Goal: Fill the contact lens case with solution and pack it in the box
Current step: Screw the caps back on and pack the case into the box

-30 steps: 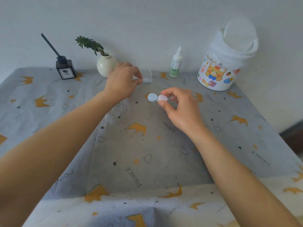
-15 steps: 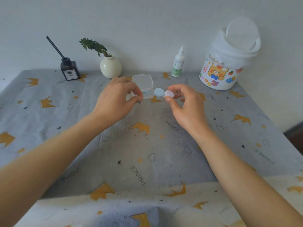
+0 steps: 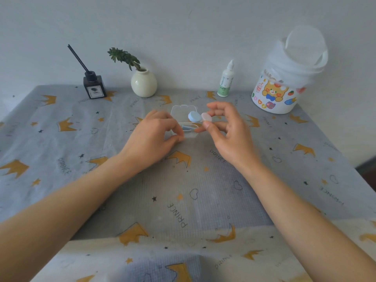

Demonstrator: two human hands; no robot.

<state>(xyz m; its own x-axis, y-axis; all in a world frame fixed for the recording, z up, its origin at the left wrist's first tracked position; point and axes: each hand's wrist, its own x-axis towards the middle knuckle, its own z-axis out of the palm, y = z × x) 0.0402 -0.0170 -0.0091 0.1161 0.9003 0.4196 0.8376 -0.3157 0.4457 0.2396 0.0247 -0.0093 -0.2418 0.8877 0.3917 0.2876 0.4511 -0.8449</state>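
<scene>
A small clear plastic box (image 3: 184, 110) sits open at the middle of the table, its lid tilted up at the back; a bluish item lies inside. My left hand (image 3: 154, 137) pinches the box's front left edge. My right hand (image 3: 225, 131) holds the contact lens case (image 3: 199, 117), one blue cap and one pink cap, between thumb and fingers just above the box's right side. The white solution bottle (image 3: 226, 80) with a green label stands upright behind, near the wall.
A grey tablecloth with orange crowns (image 3: 183, 190) covers the table. At the back stand a dark reed diffuser (image 3: 94, 86), a cream vase with a green sprig (image 3: 143, 83) and a white bucket with a bear sticker (image 3: 284, 78) at the right.
The clear box has been brought from the back toward the middle and stands open. My right hand has carried the lens case up over the box's right side.
</scene>
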